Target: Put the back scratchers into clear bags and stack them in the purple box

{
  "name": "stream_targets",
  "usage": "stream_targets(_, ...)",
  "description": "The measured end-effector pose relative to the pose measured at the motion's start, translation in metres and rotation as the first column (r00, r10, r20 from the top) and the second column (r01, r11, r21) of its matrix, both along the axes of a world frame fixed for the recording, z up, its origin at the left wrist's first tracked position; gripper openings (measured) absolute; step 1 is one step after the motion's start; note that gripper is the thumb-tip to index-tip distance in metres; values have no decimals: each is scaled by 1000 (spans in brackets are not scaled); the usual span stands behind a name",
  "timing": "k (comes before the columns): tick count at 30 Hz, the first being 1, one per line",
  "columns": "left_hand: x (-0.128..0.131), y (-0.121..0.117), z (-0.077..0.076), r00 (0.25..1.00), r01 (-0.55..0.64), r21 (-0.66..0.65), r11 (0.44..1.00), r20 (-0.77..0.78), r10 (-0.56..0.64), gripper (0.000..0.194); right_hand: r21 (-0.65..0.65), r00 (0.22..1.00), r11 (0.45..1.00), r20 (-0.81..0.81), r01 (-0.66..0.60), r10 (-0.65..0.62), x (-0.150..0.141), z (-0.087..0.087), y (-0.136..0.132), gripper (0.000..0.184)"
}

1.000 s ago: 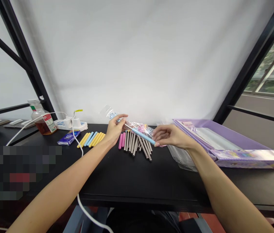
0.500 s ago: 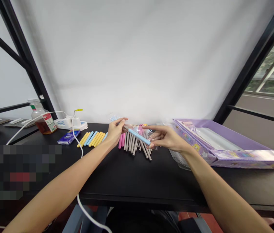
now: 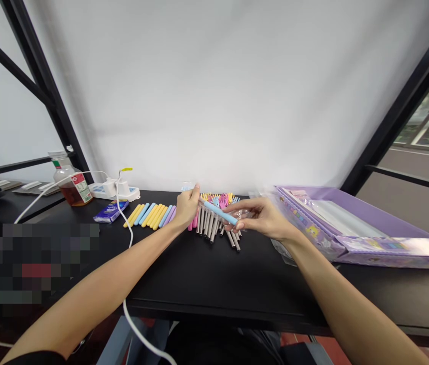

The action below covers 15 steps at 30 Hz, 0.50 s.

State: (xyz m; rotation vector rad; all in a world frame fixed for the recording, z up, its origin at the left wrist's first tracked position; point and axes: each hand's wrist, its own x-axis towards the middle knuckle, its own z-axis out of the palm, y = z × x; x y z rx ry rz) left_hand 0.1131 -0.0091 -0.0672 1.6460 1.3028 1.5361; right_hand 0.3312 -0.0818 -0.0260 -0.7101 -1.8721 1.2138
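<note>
Both of my hands hold a back scratcher with a light blue handle [image 3: 220,212], slanted above the table. My left hand [image 3: 188,205] is closed round its metal shaft end; a bit of clear plastic with pale blue in it [image 3: 187,186] shows behind that hand. My right hand [image 3: 257,217] pinches the lower end of the handle between thumb and fingers, with crinkled clear plastic near the fingers. Beneath lie several metal rods [image 3: 211,234] with claw-like heads [image 3: 223,199] in pink, yellow and blue. Left of them, yellow, blue, purple and pink handles [image 3: 153,216] lie in a row.
A purple open box [image 3: 351,210] and clear plastic stand at the right. To the left are a blue packet [image 3: 111,211], a white power strip [image 3: 129,193], and a bottle of brown liquid [image 3: 73,185]. A white cable [image 3: 131,253] crosses the black table's front edge.
The view has shifted slightly. My left hand has turned more upright on the shaft, and less of the blue head end shows behind it. My right hand still holds the handle's end.
</note>
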Motion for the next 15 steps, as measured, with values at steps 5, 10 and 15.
stream_targets(5, 0, -3, 3, 1000, -27, 46, 999, 0, 27, 56, 8, 1000, 1000, 9, -12, 11, -2, -2, -2, 41)
stream_targets(10, -2, -6, 10, 999, -35, 90, 995, -19, 37, 55, 22, 1000, 1000, -29, -10, 11, -7, -5, -2, 37)
stream_targets(15, -3, -4, 9, 996, -52, 123, 991, -59, 59, 57, 33, 998, 999, -61, 14, -12, -8, -8, 0, 36)
